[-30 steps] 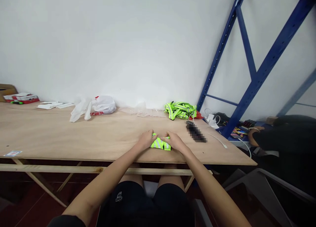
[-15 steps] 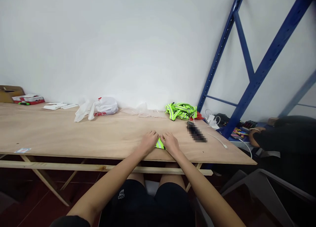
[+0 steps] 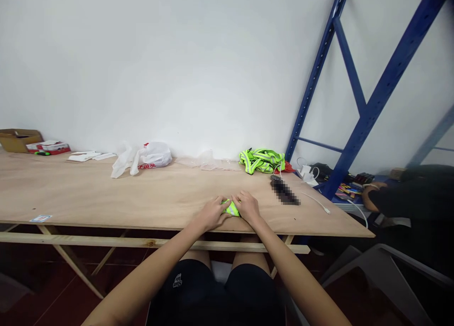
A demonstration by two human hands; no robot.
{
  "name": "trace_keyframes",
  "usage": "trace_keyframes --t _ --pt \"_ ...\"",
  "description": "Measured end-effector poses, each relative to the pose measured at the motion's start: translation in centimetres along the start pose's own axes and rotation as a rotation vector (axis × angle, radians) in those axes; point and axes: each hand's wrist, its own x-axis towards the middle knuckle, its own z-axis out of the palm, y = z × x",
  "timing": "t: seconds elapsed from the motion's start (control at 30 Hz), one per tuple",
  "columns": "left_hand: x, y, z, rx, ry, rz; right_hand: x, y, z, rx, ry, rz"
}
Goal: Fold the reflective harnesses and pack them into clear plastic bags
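Note:
A small folded reflective vest (image 3: 231, 209), neon yellow-green with a pale silver stripe, lies on the plywood table near its front edge. My left hand (image 3: 213, 213) is closed on the vest's left side, fingers bent over it. On the other side, my right hand (image 3: 247, 206) pinches the top right part, its fingertips bunched together. Much of the cloth is hidden beneath both hands. Farther back sits a crumpled heap of similar neon reflective straps or vests (image 3: 261, 160).
A pixelated dark object (image 3: 284, 191) and a white cable (image 3: 317, 202) lie to the right. White plastic bags (image 3: 156, 154), papers (image 3: 88, 156) and a cardboard box (image 3: 19, 140) line the wall. Blue rack posts (image 3: 376, 99) rise at right, near another person's arm (image 3: 374, 197).
My left hand has slid slightly down and its fingers have settled lower over the vest. My right hand stays at the vest's upper right. The whole view has shifted a little.

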Motion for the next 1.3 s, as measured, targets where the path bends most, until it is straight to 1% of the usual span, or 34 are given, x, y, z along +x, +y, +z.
trace_keyframes --t 0.13,0.27,0.37,0.5,0.63,0.73,0.8,0.93,1.0,1.07,1.13,1.2,1.3 --pt "-0.3 0.2 -0.1 -0.068 -0.013 0.018 -0.4 -0.1 -0.3 0.116 -0.006 0.039" --pt "-0.4 0.3 -0.4 -0.148 -0.017 0.061 -1.1 -0.2 -0.7 0.259 -0.055 0.054" --pt "-0.3 0.5 -0.7 -0.191 -0.024 0.090 -1.3 -0.1 -1.1 0.365 -0.104 0.032" --pt "0.0 0.6 -0.8 -0.222 -0.041 0.085 -1.1 0.0 -0.9 0.468 -0.142 -0.003" --pt "0.0 0.4 -0.5 -0.254 -0.033 0.082 -1.1 0.2 -0.5 0.527 -0.136 -0.022" --pt "-0.1 0.4 -0.2 -0.294 0.003 0.100 -1.2 0.3 -0.5 0.550 -0.125 -0.042" --pt "-0.2 0.5 -0.2 -0.336 0.029 0.066 -1.3 0.4 -0.8 0.590 -0.163 -0.072" --pt "-0.2 0.7 -0.5 -0.449 0.056 -0.137 -1.5 0.3 -1.5 0.649 -0.306 -0.113" --pt "0.0 0.7 -0.9 -0.470 0.036 -0.162 -1.6 0.1 -1.9 0.617 -0.334 -0.147" --pt "0.3 0.8 -1.5 -0.447 -0.006 -0.149 -1.6 -0.2 -2.1 0.554 -0.356 -0.184" --pt "0.6 1.0 -2.1 -0.372 -0.043 -0.123 -1.6 -0.5 -2.4 0.486 -0.384 -0.186" --pt "0.9 1.3 -2.5 -0.234 -0.066 -0.086 -1.6 -0.8 -2.6 0.453 -0.396 -0.163" --pt "1.2 2.1 -2.6 -0.009 -0.099 -0.033 -1.6 -1.0 -2.8 0.483 -0.398 -0.142"
